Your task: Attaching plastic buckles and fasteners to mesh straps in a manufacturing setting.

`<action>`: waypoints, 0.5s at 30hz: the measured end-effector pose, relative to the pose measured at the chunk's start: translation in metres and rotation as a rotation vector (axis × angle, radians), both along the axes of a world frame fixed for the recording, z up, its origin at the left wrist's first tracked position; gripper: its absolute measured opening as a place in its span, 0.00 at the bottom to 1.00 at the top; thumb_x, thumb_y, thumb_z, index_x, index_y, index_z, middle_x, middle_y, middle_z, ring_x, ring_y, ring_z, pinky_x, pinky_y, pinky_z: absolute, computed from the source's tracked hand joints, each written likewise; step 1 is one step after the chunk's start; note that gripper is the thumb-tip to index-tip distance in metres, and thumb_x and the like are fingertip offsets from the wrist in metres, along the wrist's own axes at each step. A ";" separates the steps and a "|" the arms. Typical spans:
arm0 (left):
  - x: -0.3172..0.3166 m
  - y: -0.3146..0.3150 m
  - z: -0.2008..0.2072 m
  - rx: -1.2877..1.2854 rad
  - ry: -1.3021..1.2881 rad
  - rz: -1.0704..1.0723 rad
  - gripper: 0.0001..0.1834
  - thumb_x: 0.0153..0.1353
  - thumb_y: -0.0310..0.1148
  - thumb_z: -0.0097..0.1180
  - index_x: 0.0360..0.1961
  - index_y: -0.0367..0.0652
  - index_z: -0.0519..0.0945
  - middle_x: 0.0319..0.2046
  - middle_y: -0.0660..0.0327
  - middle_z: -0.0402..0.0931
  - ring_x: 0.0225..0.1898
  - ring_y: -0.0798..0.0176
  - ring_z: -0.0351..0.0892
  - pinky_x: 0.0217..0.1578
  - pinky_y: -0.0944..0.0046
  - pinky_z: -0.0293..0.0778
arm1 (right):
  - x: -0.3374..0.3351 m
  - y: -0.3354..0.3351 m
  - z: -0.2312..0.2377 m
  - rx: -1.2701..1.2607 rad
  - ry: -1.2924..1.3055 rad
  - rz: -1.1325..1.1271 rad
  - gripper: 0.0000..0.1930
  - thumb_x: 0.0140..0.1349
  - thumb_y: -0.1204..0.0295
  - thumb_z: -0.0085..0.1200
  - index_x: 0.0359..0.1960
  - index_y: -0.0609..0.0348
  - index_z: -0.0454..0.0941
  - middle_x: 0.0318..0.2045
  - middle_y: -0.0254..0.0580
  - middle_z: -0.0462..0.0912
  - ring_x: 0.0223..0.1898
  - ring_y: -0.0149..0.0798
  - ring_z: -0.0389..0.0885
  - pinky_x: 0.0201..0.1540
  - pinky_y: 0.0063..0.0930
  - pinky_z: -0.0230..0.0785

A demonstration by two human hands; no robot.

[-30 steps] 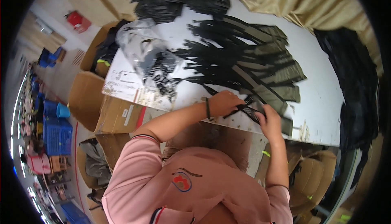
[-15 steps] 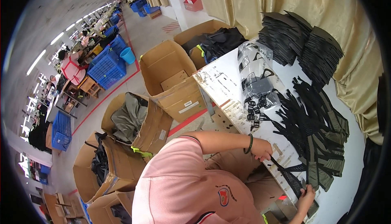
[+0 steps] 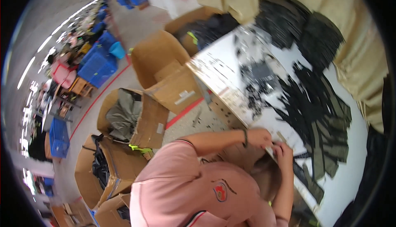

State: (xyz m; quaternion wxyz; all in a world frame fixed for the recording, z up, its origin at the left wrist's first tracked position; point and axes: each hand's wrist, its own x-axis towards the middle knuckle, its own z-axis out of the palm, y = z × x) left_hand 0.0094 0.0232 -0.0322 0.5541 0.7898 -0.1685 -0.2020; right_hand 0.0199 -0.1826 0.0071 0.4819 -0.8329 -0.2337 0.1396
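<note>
My left hand (image 3: 260, 138), a dark bracelet at its wrist, is closed at the table's near edge. Just beside it is my right hand (image 3: 284, 153), its bent fingertips almost meeting the left ones. Whatever the fingers pinch is too small and blurred to make out. Right of my right hand, a black mesh strap (image 3: 302, 170) lies along the table edge, partly hidden by that hand. It belongs beside a spread heap of olive-and-black strap pieces (image 3: 319, 134). Farther off, small black buckles (image 3: 255, 103) lie next to a clear plastic bag (image 3: 260, 72).
Stacks of black flat pieces (image 3: 284, 23) stand at the back of the white table (image 3: 214, 68), against a beige curtain (image 3: 359, 41). Open cardboard boxes (image 3: 181, 87) with dark fabric line the table's left side. Blue crates (image 3: 99, 68) and a seated person (image 3: 62, 73) are farther left.
My right hand has left the olive piece and mesh at the table's near corner and moved up-left to meet my left hand. The view has shifted and blurred.
</note>
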 end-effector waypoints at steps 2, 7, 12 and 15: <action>-0.002 0.024 -0.002 0.014 -0.196 0.210 0.11 0.58 0.37 0.55 0.28 0.40 0.79 0.23 0.59 0.78 0.25 0.66 0.78 0.26 0.65 0.73 | 0.012 0.001 0.001 -0.036 0.038 0.069 0.07 0.59 0.74 0.48 0.29 0.65 0.77 0.17 0.39 0.73 0.19 0.32 0.69 0.25 0.26 0.63; 0.015 0.082 -0.008 0.123 -0.265 0.728 0.13 0.49 0.32 0.63 0.34 0.41 0.73 0.24 0.56 0.73 0.28 0.60 0.75 0.30 0.63 0.71 | 0.034 -0.005 -0.032 -0.015 0.070 0.047 0.08 0.56 0.71 0.56 0.32 0.63 0.80 0.27 0.43 0.77 0.28 0.39 0.75 0.32 0.27 0.65; 0.023 0.080 -0.002 0.308 -0.415 0.667 0.19 0.47 0.34 0.66 0.37 0.42 0.72 0.33 0.53 0.69 0.34 0.53 0.74 0.33 0.59 0.71 | 0.032 -0.008 -0.026 -0.046 0.164 -0.017 0.07 0.54 0.72 0.60 0.32 0.62 0.81 0.25 0.38 0.78 0.25 0.33 0.73 0.30 0.24 0.65; 0.021 0.071 0.005 0.397 -0.441 0.582 0.20 0.45 0.36 0.67 0.37 0.41 0.73 0.37 0.52 0.68 0.36 0.47 0.73 0.36 0.54 0.71 | 0.032 -0.009 -0.027 -0.048 0.166 -0.017 0.07 0.54 0.72 0.60 0.31 0.62 0.81 0.21 0.34 0.76 0.23 0.27 0.70 0.27 0.22 0.64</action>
